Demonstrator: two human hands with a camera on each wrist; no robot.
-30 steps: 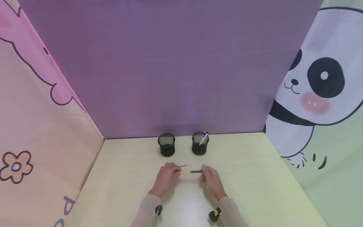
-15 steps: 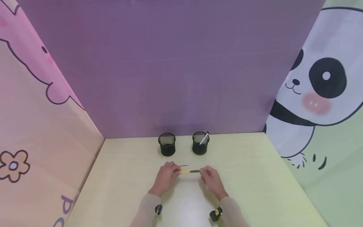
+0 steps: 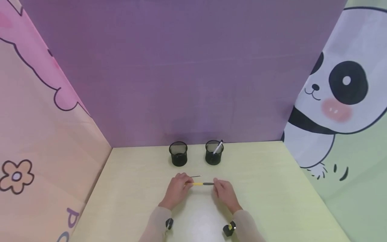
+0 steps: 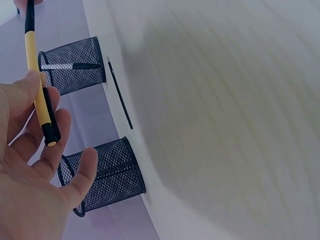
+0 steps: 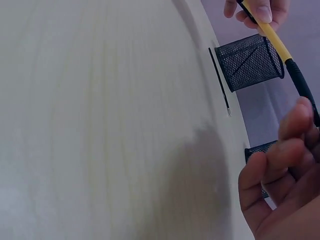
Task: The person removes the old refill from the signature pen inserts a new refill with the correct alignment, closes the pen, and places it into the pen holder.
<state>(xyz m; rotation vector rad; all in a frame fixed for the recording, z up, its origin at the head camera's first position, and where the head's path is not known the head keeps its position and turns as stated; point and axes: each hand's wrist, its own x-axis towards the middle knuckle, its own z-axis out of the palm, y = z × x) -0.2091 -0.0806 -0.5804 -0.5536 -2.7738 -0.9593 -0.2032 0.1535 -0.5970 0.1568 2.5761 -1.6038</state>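
A ballpoint pen point(image 3: 198, 184) with a yellow barrel and a black grip section lies level between both hands, above the table. My left hand point(image 3: 177, 189) pinches the yellow barrel between thumb and finger; the black clip end point(image 4: 51, 131) shows beyond the thumb in the left wrist view. At the black front end, my right hand point(image 3: 226, 193) holds the pen with its fingertips, which hide the tip. A thin dark pen refill point(image 4: 120, 95) rests on the table just past the hands, seen in the right wrist view as well.
Two black mesh pen cups stand near the purple back wall. The left cup point(image 3: 179, 159) is beyond the left hand; the right cup point(image 3: 213, 159) has a white pen point(image 3: 217, 148) leaning in it. Patterned side walls point(image 3: 335, 111) border the pale table point(image 3: 272, 188).
My right hand's fingers shift slightly on the black end of the pen, and the hand moves a little. My left hand stays nearly still with its grip on the barrel.
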